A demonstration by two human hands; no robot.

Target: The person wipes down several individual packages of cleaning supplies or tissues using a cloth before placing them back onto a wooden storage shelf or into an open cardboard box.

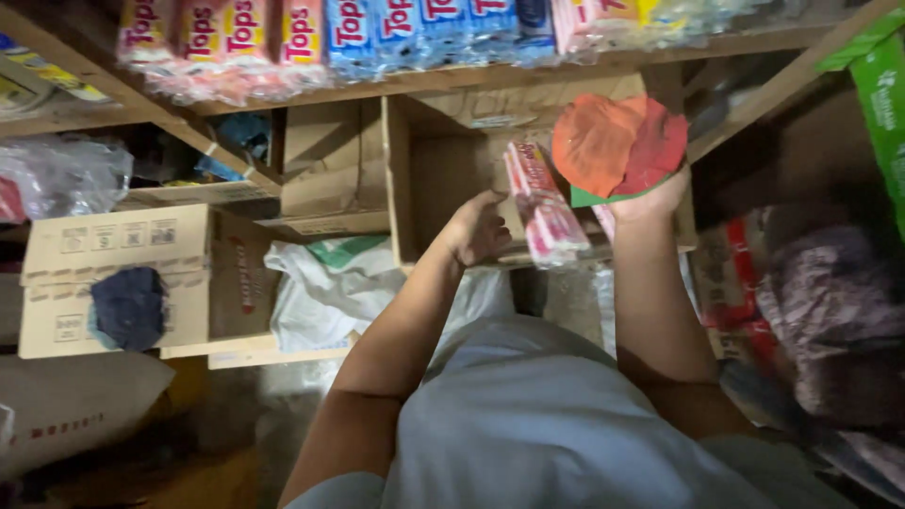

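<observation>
Pink packets (545,209), left hand (476,229), open carton (443,179)

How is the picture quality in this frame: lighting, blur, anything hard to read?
Head view: dim overall, with the floor at lower left and the right edge in deep shadow; the left hand, the pink-and-white packet and the orange-red bundle above the right hand are smeared by motion blur; the shelf packets are brighter but soft.

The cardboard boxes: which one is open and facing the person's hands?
The middle cardboard box, lying on its side with flaps open, directly ahead of the left hand. The left box is closed, a dark cloth on it.
</observation>
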